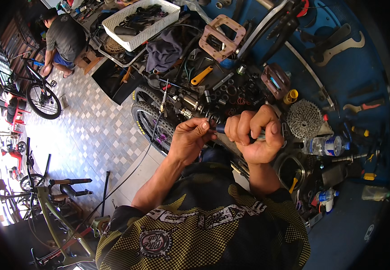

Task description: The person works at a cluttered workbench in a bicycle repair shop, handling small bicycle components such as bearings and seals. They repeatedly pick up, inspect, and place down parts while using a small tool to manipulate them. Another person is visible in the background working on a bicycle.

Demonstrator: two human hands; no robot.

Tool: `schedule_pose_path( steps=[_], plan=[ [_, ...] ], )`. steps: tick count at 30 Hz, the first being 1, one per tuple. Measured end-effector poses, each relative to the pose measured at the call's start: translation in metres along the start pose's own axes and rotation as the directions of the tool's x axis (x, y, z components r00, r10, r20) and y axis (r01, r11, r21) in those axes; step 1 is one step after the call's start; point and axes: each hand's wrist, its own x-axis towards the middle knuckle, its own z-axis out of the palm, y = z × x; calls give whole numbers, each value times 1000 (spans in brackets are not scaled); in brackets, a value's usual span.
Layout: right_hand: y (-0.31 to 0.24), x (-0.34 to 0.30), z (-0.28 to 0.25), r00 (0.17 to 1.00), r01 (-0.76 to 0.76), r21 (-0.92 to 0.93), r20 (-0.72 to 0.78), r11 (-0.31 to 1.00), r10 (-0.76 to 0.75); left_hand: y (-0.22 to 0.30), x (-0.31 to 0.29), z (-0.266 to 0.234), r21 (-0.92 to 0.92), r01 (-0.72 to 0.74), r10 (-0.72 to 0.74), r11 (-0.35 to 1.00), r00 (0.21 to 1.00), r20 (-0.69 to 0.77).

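In front of my chest, my left hand [190, 140] pinches a small dark ring-like part [212, 123] between thumb and fingertips. Close beside it, my right hand [256, 134] is wrapped in a fist around a slim tool [220, 129] whose dark end points at the ring. Most of that tool is hidden in the fist, so its exact kind does not show. Just beyond both hands lie a silver cylindrical part [189, 102] and several loose black rings [231, 90]. A pink-brown pedal [222, 38] is farther off, and a dark pedal [276, 81] sits nearer.
A crowded bench holds a white basket [173, 8] of tools, a grey cloth [164, 50], a cassette [304, 119] and a plastic bottle [326, 146]. Wrenches hang on a blue board [375, 49]. At left are a tiled floor [100, 112], bike frame [53, 220] and seated person [66, 38].
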Motion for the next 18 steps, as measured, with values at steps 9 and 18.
schedule_pose_path(
  steps=[9, 18],
  plan=[
    [-1, 0, -18, 997, -25, -52, -75, 998, 22, -6, -1, -8, 23, 43, -43, 999, 999, 29],
    [-10, -5, -104, 915, -332, -875, -208, 353, 345, 16, -13, -47, 18, -20, 20, 1000, 1000, 8]
  ],
)
